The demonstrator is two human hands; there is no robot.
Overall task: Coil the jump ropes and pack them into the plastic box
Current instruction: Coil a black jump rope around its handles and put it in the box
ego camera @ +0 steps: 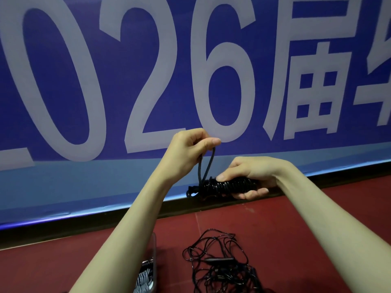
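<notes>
head view, left to right: the clear plastic box (pixel 154 259) sits at the lower left on the red floor (pixel 296 229), partly behind the left forearm, with something grey and ribbed inside that i cannot identify. the left hand (pixel 190 149) is raised, thumb and fingers pinching a loop of black cord. that loop runs down to the coiled jump rope (pixel 228 185), a tight black bundle wrapped round its handles, gripped by the right hand (pixel 251 176), thumb on top and fingers beneath. below, a loose jump rope (pixel 220 265) lies tangled on the floor, one handle showing. the cord looks light, thin, limp and springy, so the wraps would likely slacken if let go; hold the bundle at its middle and keep the tail taut. the blue banner (pixel 63 187) behind reads "026" and "届".
</notes>
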